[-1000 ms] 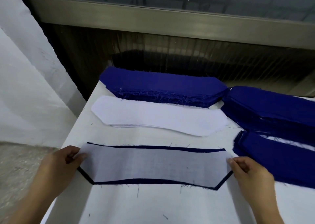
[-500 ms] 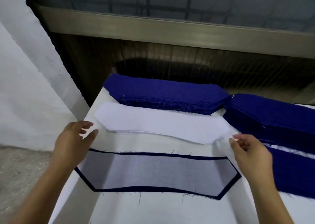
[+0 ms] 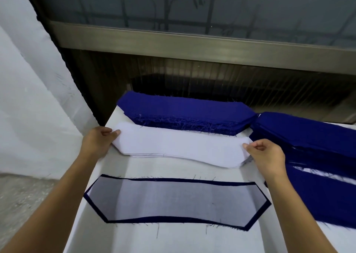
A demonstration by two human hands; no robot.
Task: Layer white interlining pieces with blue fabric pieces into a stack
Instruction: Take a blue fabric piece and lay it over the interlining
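Note:
A pile of white interlining pieces lies across the middle of the white table. My left hand pinches the pile's left end and my right hand pinches its right end. Nearer to me lies a white interlining piece on a blue fabric piece, with only the blue border showing. Behind the white pile sits a thick stack of blue fabric pieces.
More blue fabric stacks fill the table's right side, one with a white strip showing between layers. The table's left edge drops to a grey floor. A dark ribbed panel and a window ledge stand behind.
Both hands left the ends of the near layered piece, moved away from me, and now pinch the two ends of the white interlining pile.

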